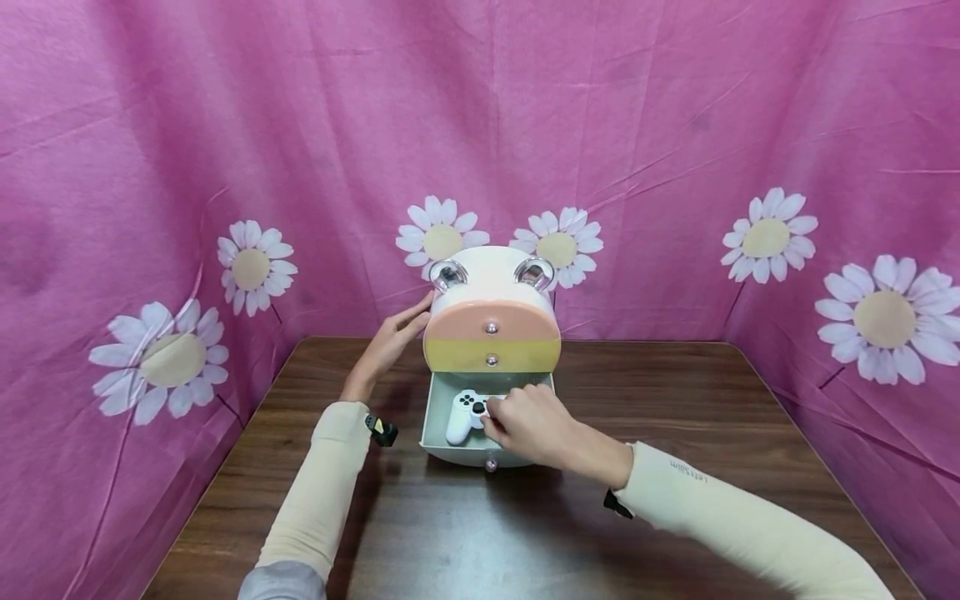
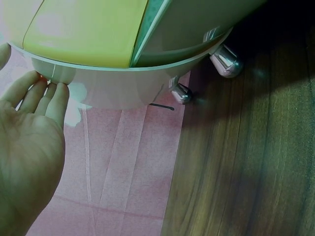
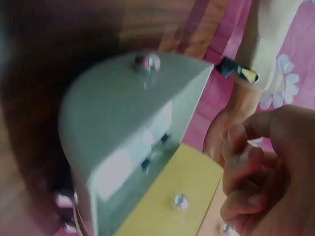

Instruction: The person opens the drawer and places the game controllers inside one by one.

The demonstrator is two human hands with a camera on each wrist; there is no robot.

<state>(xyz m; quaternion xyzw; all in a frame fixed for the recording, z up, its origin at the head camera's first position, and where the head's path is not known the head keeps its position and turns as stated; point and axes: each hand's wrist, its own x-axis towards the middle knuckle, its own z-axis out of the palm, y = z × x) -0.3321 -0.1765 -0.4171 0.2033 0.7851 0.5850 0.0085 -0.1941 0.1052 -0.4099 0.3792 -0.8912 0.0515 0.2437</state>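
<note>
A small white cabinet (image 1: pixel 491 279) with round, shiny eye-like parts on top stands on the table. Its lowest drawer, pale grey-green (image 1: pixel 440 417), is pulled out, and a white game controller (image 1: pixel 465 417) with black buttons lies inside. My left hand (image 1: pixel 392 343) rests its nearly straight fingers on the cabinet's left side; in the left wrist view the fingertips (image 2: pixel 59 91) touch the white shell. Over the drawer's right part is my right hand (image 1: pixel 536 423), hiding part of the controller. Its fingers (image 3: pixel 241 162) are loosely bent, with nothing visible between them.
Above the pulled-out drawer, a yellow drawer (image 1: pixel 457 357) and an orange drawer (image 1: pixel 457 321) are closed, each with a round knob. Short metallic legs (image 2: pixel 226 61) carry the cabinet. A pink cloth (image 1: pixel 637 125) with daisies hangs behind the brown wooden table (image 1: pixel 660 400).
</note>
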